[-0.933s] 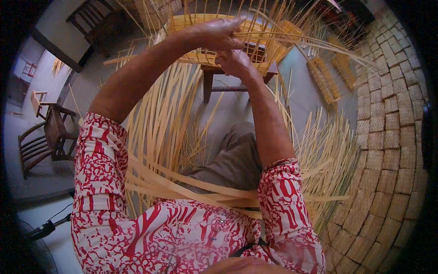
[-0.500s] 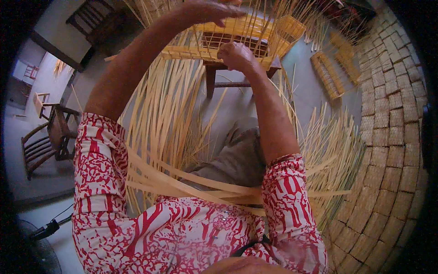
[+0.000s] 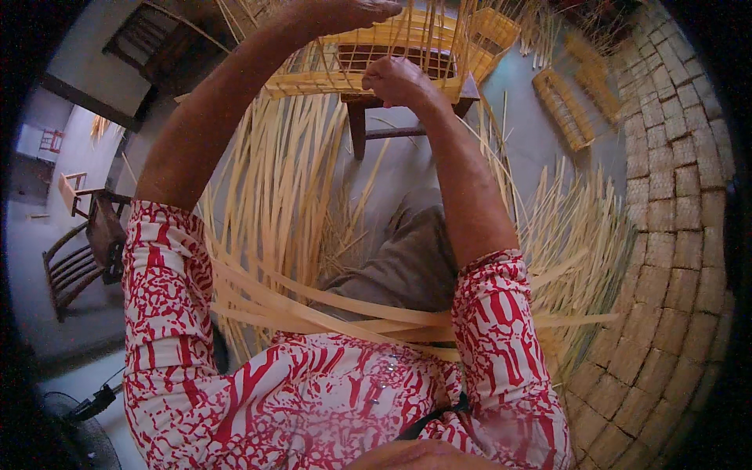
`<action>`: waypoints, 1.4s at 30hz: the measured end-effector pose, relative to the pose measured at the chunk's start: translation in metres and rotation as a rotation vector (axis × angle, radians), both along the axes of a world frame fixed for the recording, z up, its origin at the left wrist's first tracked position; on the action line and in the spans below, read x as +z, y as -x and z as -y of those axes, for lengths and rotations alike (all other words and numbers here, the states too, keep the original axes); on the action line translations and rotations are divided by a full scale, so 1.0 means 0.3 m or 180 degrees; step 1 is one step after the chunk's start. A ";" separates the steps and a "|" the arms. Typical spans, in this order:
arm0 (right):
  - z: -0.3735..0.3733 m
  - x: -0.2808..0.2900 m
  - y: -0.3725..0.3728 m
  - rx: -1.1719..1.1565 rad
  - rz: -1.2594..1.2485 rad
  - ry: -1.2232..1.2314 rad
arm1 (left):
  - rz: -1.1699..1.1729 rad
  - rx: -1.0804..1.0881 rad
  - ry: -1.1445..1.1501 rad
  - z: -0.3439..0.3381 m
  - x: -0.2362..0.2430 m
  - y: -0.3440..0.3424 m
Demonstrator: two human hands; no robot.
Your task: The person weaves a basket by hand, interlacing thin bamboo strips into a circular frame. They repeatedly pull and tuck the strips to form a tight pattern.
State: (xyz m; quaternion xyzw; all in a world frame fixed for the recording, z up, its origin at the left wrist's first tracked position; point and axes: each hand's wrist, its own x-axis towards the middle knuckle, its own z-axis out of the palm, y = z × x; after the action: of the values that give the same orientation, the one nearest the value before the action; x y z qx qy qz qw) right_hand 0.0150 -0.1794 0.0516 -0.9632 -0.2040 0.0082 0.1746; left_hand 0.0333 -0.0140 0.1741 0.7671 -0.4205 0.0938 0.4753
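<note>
A yellow woven basket frame (image 3: 298,84) with upright strips rests on a dark wooden stool (image 3: 359,125) at the top centre. My left hand (image 3: 368,14) reaches over the frame's upper part, fingers stretched out among the uprights. Lower down, at the near side of the weave, my right hand (image 3: 395,81) is closed on the basket's strips, though its fingertips are partly hidden. Long pale strips (image 3: 286,180) hang below the frame on the left, and broader strips (image 3: 376,321) cross my lap.
Wooden chairs (image 3: 74,270) stand at left, with a fan (image 3: 90,439) below. Loose strips (image 3: 580,235) spread at right, below woven pieces (image 3: 562,110). A wall of stacked woven blocks (image 3: 666,258) lines the right side. Another yellow basket (image 3: 489,43) sits behind the stool.
My left hand has moved up and left, releasing the long horizontal strips it held, which have left that spot. My right hand has shifted slightly up and left, still at the weave.
</note>
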 end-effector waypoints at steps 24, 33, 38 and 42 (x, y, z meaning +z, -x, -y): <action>-0.010 -0.055 -0.059 -0.0111 0.0596 0.0320 | 0.0450 -0.1459 -0.1295 0.030 0.112 0.036; 0.012 -0.102 -0.076 0.0028 0.0981 0.0489 | -0.0041 -0.1365 -0.1031 0.094 0.052 0.014; 0.011 -0.113 -0.087 -0.0247 0.0826 0.0835 | 0.0318 -0.1191 -0.1107 0.187 -0.044 -0.054; 0.004 -0.133 -0.103 -0.0395 0.0730 0.0713 | 0.0586 -0.1105 -0.1175 0.199 -0.046 -0.060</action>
State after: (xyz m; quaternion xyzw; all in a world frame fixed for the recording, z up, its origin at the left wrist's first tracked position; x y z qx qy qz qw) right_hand 0.0460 -0.1806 0.0116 -0.9820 -0.1605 -0.0898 0.0420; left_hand 0.0513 -0.0736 0.1603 0.7455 -0.5971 0.0020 0.2961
